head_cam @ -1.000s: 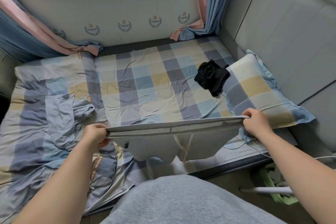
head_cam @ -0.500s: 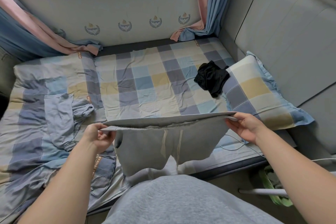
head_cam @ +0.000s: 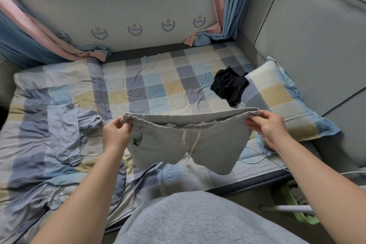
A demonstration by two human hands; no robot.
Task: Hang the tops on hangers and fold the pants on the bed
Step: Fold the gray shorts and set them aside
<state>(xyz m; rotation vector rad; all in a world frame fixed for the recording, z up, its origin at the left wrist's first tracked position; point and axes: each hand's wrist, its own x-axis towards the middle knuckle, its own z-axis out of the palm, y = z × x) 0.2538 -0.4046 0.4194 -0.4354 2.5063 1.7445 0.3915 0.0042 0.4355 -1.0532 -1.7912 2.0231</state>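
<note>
One pair of grey shorts (head_cam: 188, 144), one black garment (head_cam: 229, 87), one pale blue garment (head_cam: 65, 136), one pillow (head_cam: 277, 97), two curtains (head_cam: 29, 35) and four crests (head_cam: 134, 29) along the wall (head_cam: 118, 12)

The grey shorts (head_cam: 184, 144) hide part of the fingers of the left hand (head_cam: 115, 136) and right hand (head_cam: 267, 127); lettering on the wall emblems (head_cam: 134, 29) is too small to read

The checked bed (head_cam: 158, 89) carries a matching pillow (head_cam: 281, 101) at its right end, a crumpled black garment (head_cam: 229, 85) touching that pillow, and a blue-grey garment (head_cam: 67, 132) at left.
</note>
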